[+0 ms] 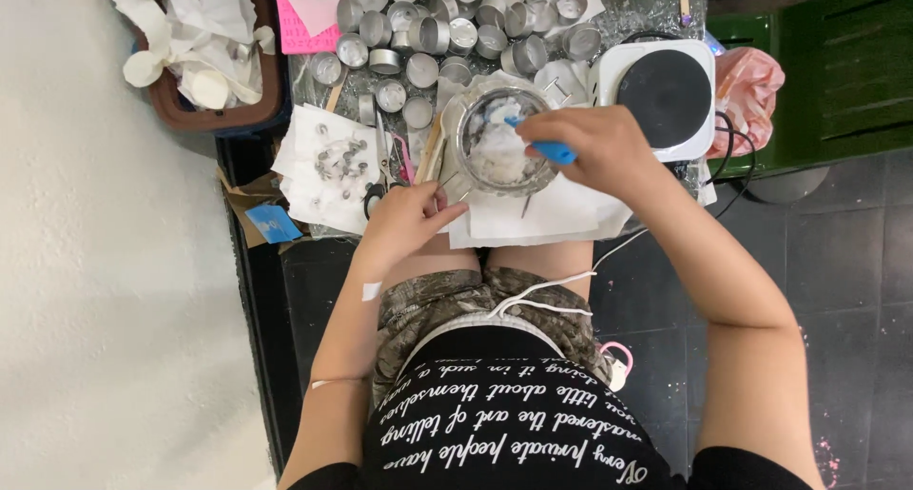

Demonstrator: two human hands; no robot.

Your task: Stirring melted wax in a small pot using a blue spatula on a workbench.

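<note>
A clear glass bowl (471,162) holding white flaky wax stands on white paper (561,214) in front of me. My right hand (594,147) grips a blue-handled tool (550,149) whose tip reaches into the bowl. My left hand (404,219) rests on the paper just left of the bowl, fingers curled near its base; whether it pinches something thin I cannot tell.
Several small empty metal cups (447,19) crowd the far side. A white hot plate with a black top (666,86) sits at the right, its cord trailing. Scissors (378,171), wooden sticks and small metal wick tabs (342,157) lie at the left. A brown tray of crumpled paper (214,48) is far left.
</note>
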